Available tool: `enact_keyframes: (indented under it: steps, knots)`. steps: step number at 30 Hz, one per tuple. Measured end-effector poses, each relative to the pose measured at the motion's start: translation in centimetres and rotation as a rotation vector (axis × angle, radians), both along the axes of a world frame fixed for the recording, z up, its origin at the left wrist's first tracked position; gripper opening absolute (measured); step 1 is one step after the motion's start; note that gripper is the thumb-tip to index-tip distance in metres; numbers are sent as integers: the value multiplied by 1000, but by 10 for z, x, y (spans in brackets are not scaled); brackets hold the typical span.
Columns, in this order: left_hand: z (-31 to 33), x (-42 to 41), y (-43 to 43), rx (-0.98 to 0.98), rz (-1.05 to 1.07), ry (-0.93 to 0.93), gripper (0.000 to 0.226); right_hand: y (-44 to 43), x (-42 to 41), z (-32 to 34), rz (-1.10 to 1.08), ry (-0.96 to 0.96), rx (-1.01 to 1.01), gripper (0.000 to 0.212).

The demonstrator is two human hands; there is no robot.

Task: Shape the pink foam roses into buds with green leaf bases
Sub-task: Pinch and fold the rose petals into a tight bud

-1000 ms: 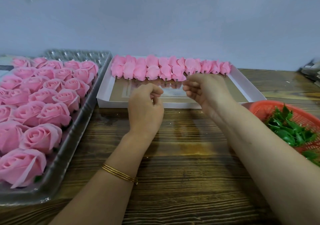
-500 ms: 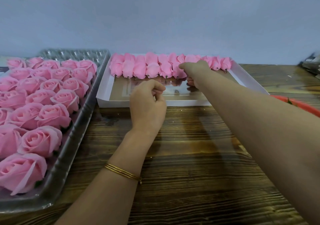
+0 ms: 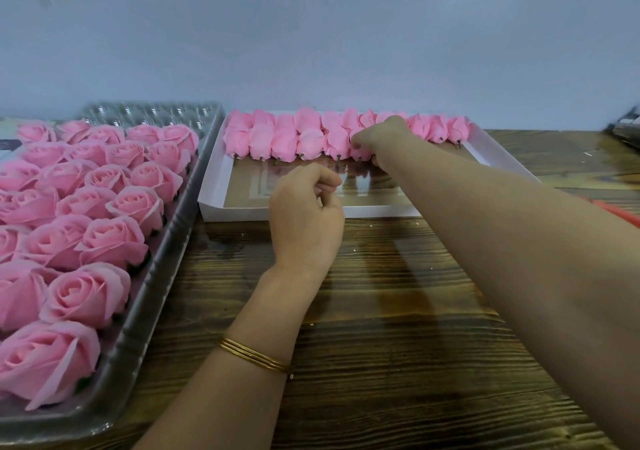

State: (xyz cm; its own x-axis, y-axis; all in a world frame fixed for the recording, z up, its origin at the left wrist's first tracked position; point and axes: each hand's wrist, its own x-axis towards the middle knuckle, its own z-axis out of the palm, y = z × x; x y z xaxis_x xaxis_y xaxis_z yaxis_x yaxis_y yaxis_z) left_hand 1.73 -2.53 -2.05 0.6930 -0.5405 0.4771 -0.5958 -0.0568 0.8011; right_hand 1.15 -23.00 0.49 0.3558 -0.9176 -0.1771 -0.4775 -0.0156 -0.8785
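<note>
Several open pink foam roses (image 3: 93,293) fill a clear plastic tray (image 3: 145,321) on the left. A white box (image 3: 213,190) behind the hands holds a double row of shaped pink buds (image 3: 284,138) along its far wall, stems pointing toward me. My right hand (image 3: 384,141) reaches into that row near its middle, fingers curled round a pink bud (image 3: 360,150) among the others. My left hand (image 3: 306,217) hovers over the box's front edge, fingers curled with the thumb against them, and nothing shows in it. No green leaves are in view.
The wooden table (image 3: 381,345) spreads in front of the box. A sliver of the red basket (image 3: 620,212) shows behind my right forearm. A dark object (image 3: 627,131) sits at the far right edge. A plain wall rises close behind the trays.
My right hand has moved from the box's front up to the bud row and now sits among the buds. The view shifted left, hiding the basket. The left hand has barely moved.
</note>
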Motion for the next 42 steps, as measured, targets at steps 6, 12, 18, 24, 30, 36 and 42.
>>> enact_keyframes:
  steps: [6, 12, 18, 24, 30, 36, 42]
  knots:
    - [0, 0, 1, 3, 0, 15, 33, 7, -3, 6, -79, 36, -72, 27]
    - [1, -1, 3, 3, -9, 19, 34, 18, -17, 13, -131, -60, 14, 26]
    - [0, -1, 4, -15, -16, 14, 31, 29, -33, 17, -153, -183, 83, 34]
    - [4, -3, 3, -102, -77, 83, 34, 52, -53, 22, -137, -381, 98, 33]
    - [12, -11, 3, -165, -231, 423, 10, 99, -84, 27, -30, -519, 49, 12]
    - [15, -21, 0, -113, -404, 638, 42, 138, -104, 19, -42, -627, 95, 13]
    - [17, -34, 1, -72, -601, 805, 43, 159, -113, 1, -15, -743, 129, 24]
